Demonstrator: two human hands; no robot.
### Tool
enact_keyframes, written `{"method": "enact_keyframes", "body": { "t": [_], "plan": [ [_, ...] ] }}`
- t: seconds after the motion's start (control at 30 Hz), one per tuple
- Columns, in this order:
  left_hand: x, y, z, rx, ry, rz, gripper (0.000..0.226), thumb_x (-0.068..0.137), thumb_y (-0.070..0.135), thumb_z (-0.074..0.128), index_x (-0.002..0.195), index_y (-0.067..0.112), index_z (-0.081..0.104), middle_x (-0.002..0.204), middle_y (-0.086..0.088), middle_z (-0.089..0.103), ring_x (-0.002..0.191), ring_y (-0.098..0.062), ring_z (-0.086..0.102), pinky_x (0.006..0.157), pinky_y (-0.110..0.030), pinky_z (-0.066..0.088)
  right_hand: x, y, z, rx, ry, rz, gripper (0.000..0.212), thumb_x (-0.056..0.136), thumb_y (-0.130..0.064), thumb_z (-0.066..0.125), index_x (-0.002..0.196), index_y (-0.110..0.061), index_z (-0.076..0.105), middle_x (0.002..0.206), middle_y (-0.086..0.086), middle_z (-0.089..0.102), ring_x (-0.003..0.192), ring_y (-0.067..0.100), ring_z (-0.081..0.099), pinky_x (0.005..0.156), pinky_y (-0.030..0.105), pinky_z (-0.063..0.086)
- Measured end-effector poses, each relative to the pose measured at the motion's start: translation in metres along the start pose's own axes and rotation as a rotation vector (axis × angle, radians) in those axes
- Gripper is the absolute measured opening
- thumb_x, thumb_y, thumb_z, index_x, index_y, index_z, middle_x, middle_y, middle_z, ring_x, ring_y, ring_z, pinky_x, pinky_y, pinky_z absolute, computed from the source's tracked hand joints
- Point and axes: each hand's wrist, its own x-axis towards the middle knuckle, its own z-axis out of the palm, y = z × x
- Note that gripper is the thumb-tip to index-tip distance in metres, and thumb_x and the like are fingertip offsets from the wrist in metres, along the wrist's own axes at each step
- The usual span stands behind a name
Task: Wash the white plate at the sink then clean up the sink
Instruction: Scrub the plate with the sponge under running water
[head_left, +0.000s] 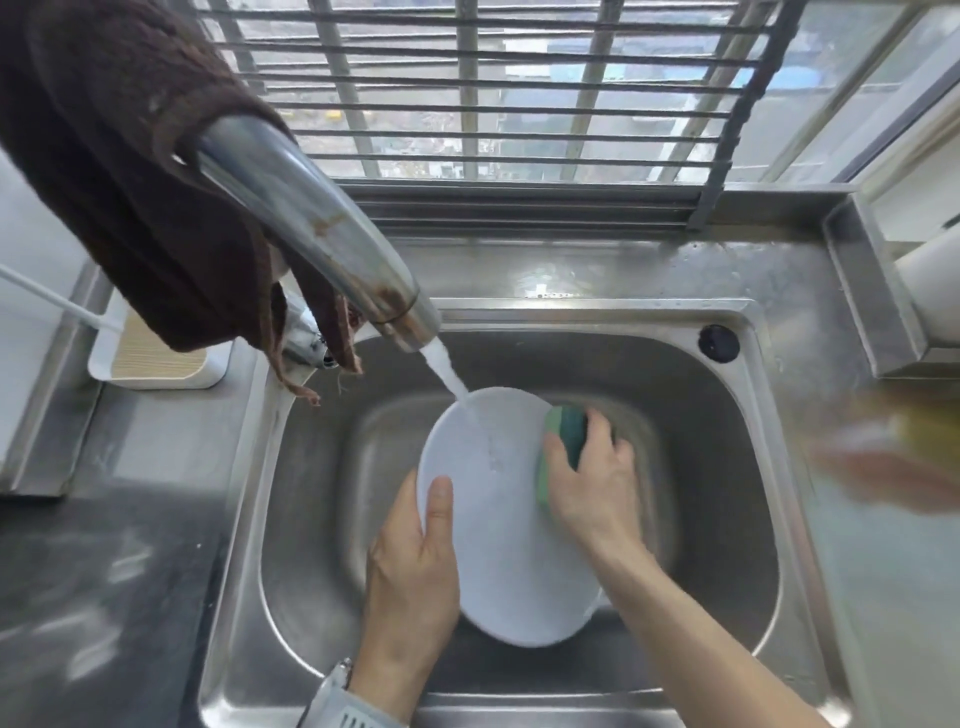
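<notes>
A white plate (506, 525) is held tilted over the steel sink (717, 509). My left hand (415, 561) grips its left rim, with the thumb lying on the plate's face. My right hand (592, 478) grips a green sponge (558, 441) and presses it against the plate's right edge. Water runs from the steel tap (322, 234) onto the top of the plate.
A brown cloth (130, 171) hangs over the tap. A white tray with a ribbed insert (150, 358) sits left of the sink. A black plug hole (718, 343) marks the sink's back right corner. A blurred yellow object (904, 441) lies on the right counter. Window bars stand behind.
</notes>
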Motion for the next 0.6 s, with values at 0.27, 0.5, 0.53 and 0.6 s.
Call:
{"method": "enact_keyframes", "body": {
  "t": [0.27,0.5,0.53,0.6],
  "plan": [
    [0.004,0.013,0.017,-0.428,0.001,-0.176,0.058,0.090,0.072,0.038,0.124,0.037,0.069,0.117,0.009,0.076,0.115,-0.012,0.070,0.105,-0.046,0.052,-0.031,-0.033,0.033,-0.067,-0.202,-0.612,0.047,0.100,-0.045,0.047,0.146,-0.041,0.036,0.153,-0.006,0.033,0.134,0.017,0.041,0.106,0.036,0.045],
    [0.013,0.015,0.007,-0.619,0.046,-0.354,0.055,0.100,0.062,0.044,0.119,0.020,0.073,0.114,-0.005,0.078,0.109,-0.024,0.074,0.101,-0.048,0.054,-0.062,-0.001,0.011,-0.262,-0.348,-0.750,0.061,0.100,-0.049,0.046,0.156,-0.041,0.022,0.167,-0.012,0.004,0.154,0.004,0.001,0.119,0.016,0.005],
    [0.016,0.014,0.007,-0.601,0.081,-0.312,0.047,0.102,0.058,0.044,0.121,0.023,0.071,0.117,-0.001,0.077,0.112,-0.022,0.072,0.104,-0.048,0.053,-0.061,0.009,0.007,-0.294,-0.346,-0.778,0.062,0.100,-0.047,0.046,0.156,-0.040,0.023,0.168,-0.010,0.002,0.154,0.004,0.000,0.121,0.018,0.006],
    [0.020,0.013,0.006,-0.501,0.139,-0.190,0.037,0.106,0.050,0.041,0.118,0.029,0.068,0.116,0.006,0.076,0.113,-0.016,0.071,0.101,-0.041,0.054,-0.054,0.029,-0.003,-0.370,-0.307,-0.780,0.062,0.099,-0.047,0.044,0.157,-0.037,0.023,0.168,-0.005,0.002,0.155,0.007,-0.001,0.124,0.024,0.012]
  ]
}}
